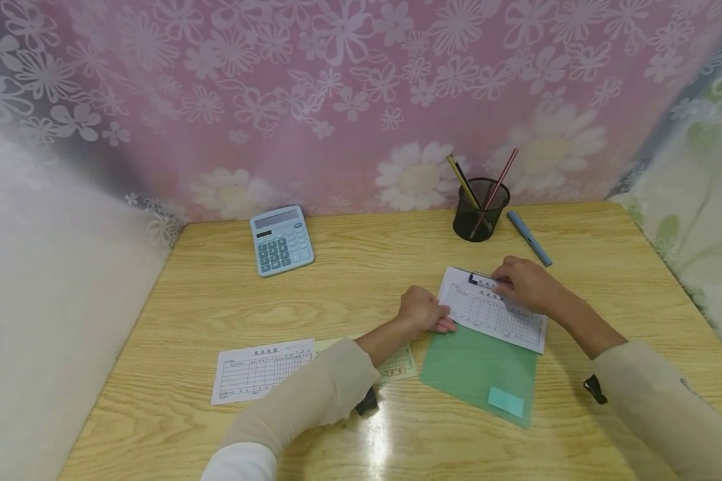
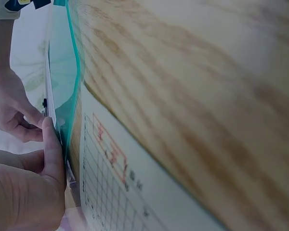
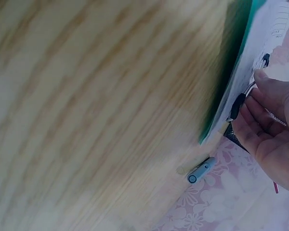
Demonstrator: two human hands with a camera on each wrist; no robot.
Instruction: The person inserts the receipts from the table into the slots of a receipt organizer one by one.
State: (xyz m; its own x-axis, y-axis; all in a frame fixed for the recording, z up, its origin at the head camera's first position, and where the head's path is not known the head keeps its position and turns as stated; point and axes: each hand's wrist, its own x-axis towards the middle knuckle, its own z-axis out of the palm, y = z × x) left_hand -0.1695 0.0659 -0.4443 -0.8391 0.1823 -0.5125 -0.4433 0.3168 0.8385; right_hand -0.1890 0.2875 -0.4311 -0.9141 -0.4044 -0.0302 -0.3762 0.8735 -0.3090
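A translucent green clipboard (image 1: 472,367) with a pale blue label lies at the right front. White printed receipt forms (image 1: 493,319) cover its upper part, under a wire clip with black ends (image 3: 238,106). My right hand (image 1: 528,286) pinches the clip's wire between thumb and fingers at the top edge. At the forms' left edge, my left hand (image 1: 422,309) holds the paper with thumb and fingers; in the left wrist view this hand (image 2: 29,192) hides part of the edge. The clipboard's top end is raised off the table in the right wrist view.
Left of the clipboard lie a white form (image 1: 261,371) and a yellow form (image 1: 400,366), partly under my left arm. Behind stand a light blue calculator (image 1: 282,240) and a black mesh pen cup (image 1: 481,210) with pencils. Beside the cup lies a blue pen (image 1: 529,237).
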